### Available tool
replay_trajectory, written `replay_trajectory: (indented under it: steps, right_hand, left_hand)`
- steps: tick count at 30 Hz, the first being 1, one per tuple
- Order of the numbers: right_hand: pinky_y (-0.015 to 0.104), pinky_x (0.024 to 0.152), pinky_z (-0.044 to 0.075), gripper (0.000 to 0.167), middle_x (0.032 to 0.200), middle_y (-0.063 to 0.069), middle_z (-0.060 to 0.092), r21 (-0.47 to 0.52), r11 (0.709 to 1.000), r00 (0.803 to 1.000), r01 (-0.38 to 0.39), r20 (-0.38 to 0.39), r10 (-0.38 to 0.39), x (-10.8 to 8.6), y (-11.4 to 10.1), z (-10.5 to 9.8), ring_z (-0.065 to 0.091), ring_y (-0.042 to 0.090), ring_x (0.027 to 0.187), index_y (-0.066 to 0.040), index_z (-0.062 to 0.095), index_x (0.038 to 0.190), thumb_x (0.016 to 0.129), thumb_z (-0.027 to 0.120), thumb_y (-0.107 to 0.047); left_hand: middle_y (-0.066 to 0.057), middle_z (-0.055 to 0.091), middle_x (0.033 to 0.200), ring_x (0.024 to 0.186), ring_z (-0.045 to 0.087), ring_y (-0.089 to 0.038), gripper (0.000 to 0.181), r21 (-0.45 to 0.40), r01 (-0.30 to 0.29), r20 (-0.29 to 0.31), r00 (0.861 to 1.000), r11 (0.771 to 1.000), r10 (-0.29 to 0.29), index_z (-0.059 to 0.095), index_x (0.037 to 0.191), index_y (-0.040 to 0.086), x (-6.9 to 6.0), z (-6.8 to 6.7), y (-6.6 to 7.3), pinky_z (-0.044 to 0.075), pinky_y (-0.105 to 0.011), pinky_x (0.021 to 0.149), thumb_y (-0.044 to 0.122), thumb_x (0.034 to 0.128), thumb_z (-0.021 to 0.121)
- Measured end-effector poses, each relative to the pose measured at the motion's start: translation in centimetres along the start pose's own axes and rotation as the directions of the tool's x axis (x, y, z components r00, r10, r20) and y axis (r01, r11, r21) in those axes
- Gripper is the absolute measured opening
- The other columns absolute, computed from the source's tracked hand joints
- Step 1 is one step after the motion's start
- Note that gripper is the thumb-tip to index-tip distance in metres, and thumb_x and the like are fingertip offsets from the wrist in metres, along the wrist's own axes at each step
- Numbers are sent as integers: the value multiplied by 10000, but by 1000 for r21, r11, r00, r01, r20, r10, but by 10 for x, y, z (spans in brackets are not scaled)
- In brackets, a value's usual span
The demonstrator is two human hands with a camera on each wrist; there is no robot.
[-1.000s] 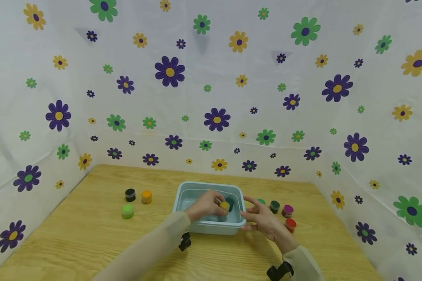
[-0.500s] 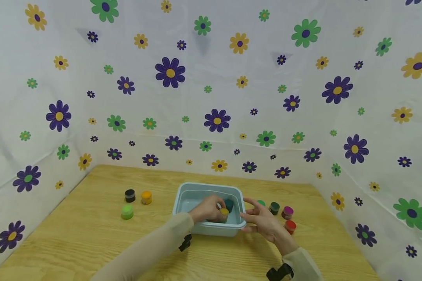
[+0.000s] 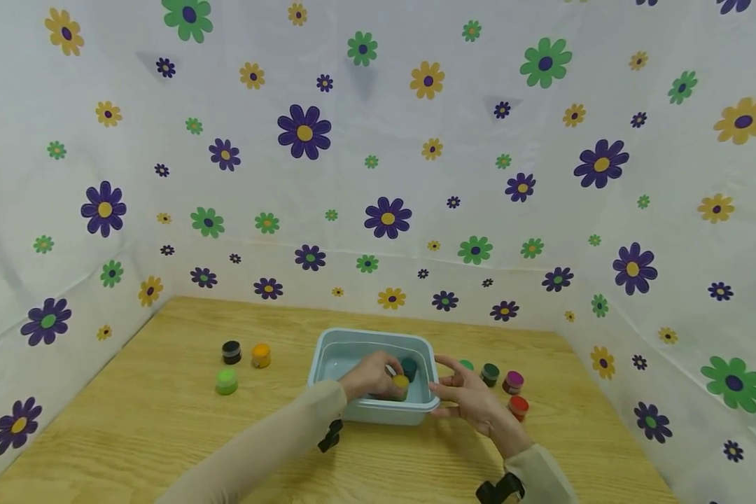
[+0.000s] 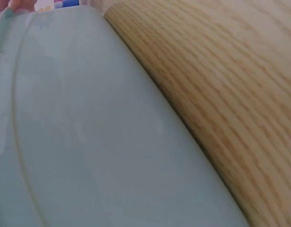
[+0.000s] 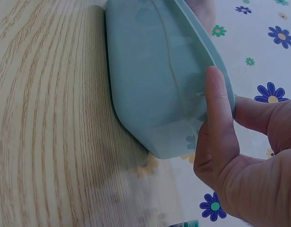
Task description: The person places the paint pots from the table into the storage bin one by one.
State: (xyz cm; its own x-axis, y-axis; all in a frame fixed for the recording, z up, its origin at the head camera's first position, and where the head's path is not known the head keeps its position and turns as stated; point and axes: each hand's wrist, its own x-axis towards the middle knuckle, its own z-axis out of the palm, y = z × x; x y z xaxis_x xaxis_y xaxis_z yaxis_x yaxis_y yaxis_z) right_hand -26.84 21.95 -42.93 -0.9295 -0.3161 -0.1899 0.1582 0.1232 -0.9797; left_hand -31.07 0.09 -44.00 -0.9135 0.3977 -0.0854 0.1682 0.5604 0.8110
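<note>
A pale blue plastic tub [image 3: 378,404] stands on the table in the head view. Inside it, my left hand [image 3: 370,376] grips a small paint jar with a yellow lid [image 3: 402,382], low near the tub floor. Just behind that jar sits a dark teal jar [image 3: 409,367]. My right hand [image 3: 471,400] holds the tub's right end; in the right wrist view its thumb and fingers [image 5: 219,113] pinch the rim from both sides. The left wrist view shows mostly the tub's outer wall [image 4: 98,123], and the left hand is hidden there.
Left of the tub are black [image 3: 231,352], orange [image 3: 261,355] and light green [image 3: 227,381] jars. To its right, near my right hand, stand green [image 3: 466,365], dark green [image 3: 490,374], magenta [image 3: 513,382] and red [image 3: 518,407] jars. A flowered sheet [image 3: 353,168] surrounds the wooden table [image 3: 132,420].
My left hand has lowered the yellow-lidded jar toward the front of the tub floor. The right hand keeps its hold on the rim.
</note>
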Motion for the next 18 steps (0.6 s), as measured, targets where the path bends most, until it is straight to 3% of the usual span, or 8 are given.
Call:
replay_trajectory:
  steps: [18]
  right_hand:
    - [405,767,613,724,1147,183,519,-5,1000,1000,5,8,-5,0,1,0,664,220,901,-109,214,1549,958,633,-116]
  left_hand:
    - [-149,694,977,867,669,-218,315,-142,-13,45,999,990,20,639,1116,-71,3,3,-2,596,-340,737,-37,816,730]
